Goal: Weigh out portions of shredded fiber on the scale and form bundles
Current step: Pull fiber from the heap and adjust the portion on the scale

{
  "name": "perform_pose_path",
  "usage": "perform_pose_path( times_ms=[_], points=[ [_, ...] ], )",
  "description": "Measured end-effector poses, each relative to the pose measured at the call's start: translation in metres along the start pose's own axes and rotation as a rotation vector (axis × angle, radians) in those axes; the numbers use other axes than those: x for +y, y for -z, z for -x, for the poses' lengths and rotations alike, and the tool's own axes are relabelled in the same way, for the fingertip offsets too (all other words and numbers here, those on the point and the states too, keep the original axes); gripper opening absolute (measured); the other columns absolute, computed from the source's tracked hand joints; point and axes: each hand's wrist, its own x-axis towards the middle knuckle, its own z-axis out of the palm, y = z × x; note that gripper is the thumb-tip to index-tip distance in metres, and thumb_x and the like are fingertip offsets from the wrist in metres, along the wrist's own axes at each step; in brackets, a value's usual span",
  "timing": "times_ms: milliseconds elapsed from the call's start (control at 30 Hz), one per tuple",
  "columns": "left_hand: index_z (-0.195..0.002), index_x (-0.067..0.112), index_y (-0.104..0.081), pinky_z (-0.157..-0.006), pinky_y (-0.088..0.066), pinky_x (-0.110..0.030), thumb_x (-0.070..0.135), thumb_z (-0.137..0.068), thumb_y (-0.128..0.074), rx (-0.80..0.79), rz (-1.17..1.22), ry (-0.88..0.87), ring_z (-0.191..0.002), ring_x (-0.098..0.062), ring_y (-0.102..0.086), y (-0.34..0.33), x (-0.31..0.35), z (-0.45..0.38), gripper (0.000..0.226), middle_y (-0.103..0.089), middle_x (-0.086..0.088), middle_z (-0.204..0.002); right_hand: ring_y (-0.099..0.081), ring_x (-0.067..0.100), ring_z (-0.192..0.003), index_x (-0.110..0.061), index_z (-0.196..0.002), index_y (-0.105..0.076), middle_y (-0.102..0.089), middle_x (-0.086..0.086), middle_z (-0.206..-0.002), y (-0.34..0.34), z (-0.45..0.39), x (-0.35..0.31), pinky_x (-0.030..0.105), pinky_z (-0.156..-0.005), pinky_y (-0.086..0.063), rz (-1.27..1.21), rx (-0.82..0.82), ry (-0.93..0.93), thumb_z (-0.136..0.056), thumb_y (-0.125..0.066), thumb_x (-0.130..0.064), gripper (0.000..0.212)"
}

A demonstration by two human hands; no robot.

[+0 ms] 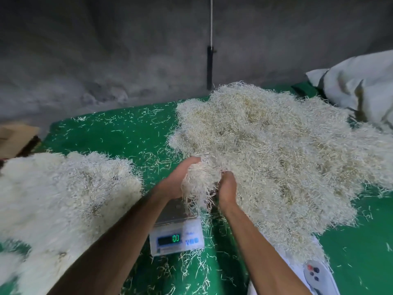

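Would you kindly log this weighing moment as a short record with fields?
surface: green mat
scale: between the forearms, display reads 00
left hand: cups a clump of fiber
right hand: holds the same clump from the other side
large pile: right of the scale
second pile: left
white sack: far right

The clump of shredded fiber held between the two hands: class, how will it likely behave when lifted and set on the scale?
The clump probably sheds: strands dangle below the left hand and right hand, and bits litter the green surface. It looks light and springy, so it may sprawl over the edges of the scale.
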Motion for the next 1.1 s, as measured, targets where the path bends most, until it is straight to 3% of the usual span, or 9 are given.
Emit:
perform_pose_path(
  times_ms=[133,333,433,500,567,700,800,933,1100],
  points=[
    [-0.112,0.025,-0.070,-0.079,-0.062,-0.046,0.050,-0.069,-0.085,0.059,0.723,0.359,-0.093,-0.022,-0.073,0.030,0.042,-0.009,0.051,-0.068,-0.008,-0.128,-0.050,0.018,-0.081,-0.010,-0.144,-0.044,-0.056,0.004,-0.099,0.025,-0.005,0.002,0.026,-0.066,-0.042,0.233,-0.132,-0.059,-0.110,-0.036,-0.022,0.037],
    [-0.107,0.013,-0.071,-0.082,-0.060,-0.042,0.042,-0.088,-0.068,-0.008,1.000,0.298,-0.083,-0.028,-0.072,0.050,0.074,-0.019,0.035,-0.072,-0.012,-0.097,-0.058,0.010,-0.072,-0.023,-0.159,-0.029,-0.058,-0.009,-0.091,0.029,0.002,-0.016,0.032,-0.081,-0.054,0.730,-0.410,0.157,-0.102,-0.058,-0.038,0.066],
    [-0.153,0.032,-0.037,-0.114,-0.033,-0.059,0.069,-0.072,-0.074,-0.087,0.436,0.298,-0.142,-0.033,-0.041,0.045,0.078,-0.023,0.097,-0.041,-0.009,-0.157,-0.047,0.015,-0.058,-0.013,-0.129,-0.062,-0.061,0.002,-0.081,0.036,-0.013,-0.035,0.024,-0.056,-0.045,0.598,-0.251,0.200,-0.102,-0.057,-0.021,0.029],
    [-0.158,0.041,-0.021,-0.120,-0.017,-0.057,0.084,-0.063,-0.071,-0.191,-0.244,0.235,-0.154,-0.026,-0.016,0.031,0.078,-0.024,0.115,-0.013,0.005,-0.168,-0.047,0.015,-0.058,-0.010,-0.088,-0.064,-0.056,0.001,-0.072,0.042,-0.023,-0.058,0.026,-0.055,-0.041,0.572,-0.154,0.302,-0.098,-0.063,-0.015,0.011],
    [-0.158,0.033,-0.023,-0.121,-0.020,-0.053,0.076,-0.067,-0.075,-0.204,-0.583,0.230,-0.152,-0.026,-0.022,0.017,0.073,-0.028,0.113,-0.015,0.001,-0.168,-0.051,0.014,-0.067,-0.010,-0.093,-0.066,-0.056,-0.003,-0.076,0.043,-0.032,-0.078,0.027,-0.061,-0.041,0.691,-0.153,0.471,-0.094,-0.070,-0.020,0.011],
    [-0.151,0.018,-0.039,-0.094,-0.057,-0.042,0.050,-0.081,-0.077,0.098,-0.663,0.254,-0.106,-0.022,-0.066,0.012,0.069,-0.047,0.085,-0.063,-0.008,-0.133,-0.055,0.011,-0.070,-0.025,-0.109,-0.061,-0.051,-0.017,-0.078,0.055,-0.032,-0.091,0.018,-0.054,-0.027,0.935,-0.069,0.690,-0.096,-0.066,-0.044,0.024],
    [-0.148,0.016,-0.044,-0.056,-0.053,-0.025,0.043,-0.087,-0.075,0.324,-0.237,0.198,-0.056,-0.008,-0.058,0.028,0.074,-0.055,0.073,-0.070,-0.003,-0.087,-0.060,0.010,-0.071,-0.022,-0.147,-0.036,-0.062,-0.010,-0.088,0.086,-0.036,-0.074,0.020,-0.050,-0.037,1.108,-0.094,0.490,-0.100,-0.061,-0.047,0.059],
    [-0.152,0.011,-0.039,-0.113,-0.036,-0.047,0.040,-0.086,-0.074,0.388,0.306,0.253,-0.137,-0.027,-0.048,0.057,0.083,-0.066,0.080,-0.046,-0.010,-0.153,-0.057,0.010,-0.074,-0.006,-0.150,-0.034,-0.062,-0.004,-0.092,0.107,-0.036,-0.055,0.026,-0.060,-0.049,1.202,-0.200,0.260,-0.104,-0.052,-0.047,0.064],
    [-0.159,0.012,-0.021,-0.113,-0.035,-0.044,0.037,-0.084,-0.076,0.299,0.178,0.252,-0.146,-0.029,-0.034,0.035,0.085,-0.066,0.096,-0.027,-0.012,-0.163,-0.064,0.020,-0.099,-0.018,-0.145,-0.041,-0.057,0.012,-0.132,0.059,-0.029,-0.097,0.033,-0.072,-0.056,1.208,-0.006,0.654,-0.087,-0.051,-0.074,0.082]
  ],
)
